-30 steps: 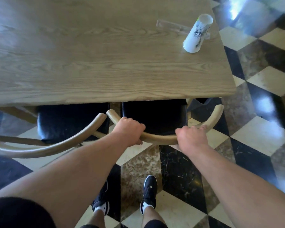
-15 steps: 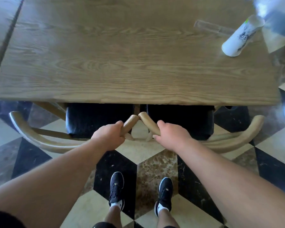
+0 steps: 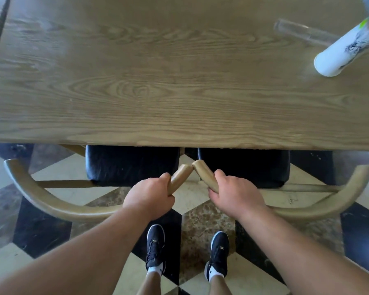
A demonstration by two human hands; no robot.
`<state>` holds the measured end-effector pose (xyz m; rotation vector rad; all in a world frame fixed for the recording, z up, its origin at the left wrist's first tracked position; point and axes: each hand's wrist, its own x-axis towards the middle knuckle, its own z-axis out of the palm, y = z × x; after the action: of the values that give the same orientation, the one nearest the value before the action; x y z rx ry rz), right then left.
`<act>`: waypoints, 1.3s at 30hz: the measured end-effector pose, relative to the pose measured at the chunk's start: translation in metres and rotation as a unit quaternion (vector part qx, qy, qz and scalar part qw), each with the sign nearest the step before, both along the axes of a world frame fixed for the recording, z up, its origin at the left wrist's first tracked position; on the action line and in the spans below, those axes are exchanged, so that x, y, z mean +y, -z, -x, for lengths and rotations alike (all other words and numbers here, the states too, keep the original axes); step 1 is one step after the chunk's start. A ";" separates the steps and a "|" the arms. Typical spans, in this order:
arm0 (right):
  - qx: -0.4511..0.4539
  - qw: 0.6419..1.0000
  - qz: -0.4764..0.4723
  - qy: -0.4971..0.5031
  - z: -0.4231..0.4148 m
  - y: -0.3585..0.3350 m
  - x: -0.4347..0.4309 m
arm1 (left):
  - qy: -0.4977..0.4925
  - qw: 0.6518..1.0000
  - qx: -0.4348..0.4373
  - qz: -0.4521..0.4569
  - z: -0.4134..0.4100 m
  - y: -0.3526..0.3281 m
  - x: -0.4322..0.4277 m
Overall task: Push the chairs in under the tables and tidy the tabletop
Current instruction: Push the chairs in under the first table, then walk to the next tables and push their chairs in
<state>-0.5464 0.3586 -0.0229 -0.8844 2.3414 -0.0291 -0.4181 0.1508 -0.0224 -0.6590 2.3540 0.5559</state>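
Two chairs at one table, gripped at their inner arm ends. The left hand is wrapped around the arm tip of the left chair; the right hand is wrapped around the arm tip of the right chair. Just beyond the knuckles the two rounded tips meet, or nearly so (contact cannot be resolved). Ahead of the grips, both black seats sit partly under the table edge; outward from each grip, the curved backs sweep away to either side.

Risks, as judged: pushed further, the two tips may jam against each other and skew the chairs, since each is held at one end only; fingers curled beneath the rails could be pinched between the tips; a jolt to the table could roll the cup, which seems to lie on its side far ahead and right of the right grip, beside a clear item.

Pose: both forearms extended forward and converging, wrists straight, knuckles up, thumbs inward; feet planted behind the grips.
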 end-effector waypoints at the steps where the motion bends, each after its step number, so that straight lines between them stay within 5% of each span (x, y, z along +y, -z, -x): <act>1: 0.001 1.000 0.000 -0.001 0.000 -0.001 0.000 | 0.001 1.000 0.002 -0.001 0.000 0.000 0.000; 11: -0.005 0.999 -0.033 0.021 -0.003 -0.014 -0.005 | 0.024 0.999 -0.018 0.031 0.000 -0.005 0.004; 15: 0.036 0.997 -0.044 0.056 -0.025 -0.053 -0.003 | 0.144 0.981 -0.071 0.106 0.013 -0.042 0.003; 22: 0.169 0.972 0.071 0.147 -0.028 -0.214 0.077 | 0.230 0.965 0.110 0.068 0.097 -0.207 0.040; 30: 0.339 0.898 0.056 0.275 -0.022 -0.385 0.240 | 0.383 0.878 0.284 0.031 0.159 -0.379 0.210; 39: 0.404 0.834 0.055 0.371 -0.054 -0.458 0.436 | 0.480 0.793 0.375 0.027 0.175 -0.459 0.430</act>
<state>-0.4923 0.7947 0.4351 0.0957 3.3778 -0.1330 -0.5936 0.5804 0.4369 0.9410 2.9701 0.2708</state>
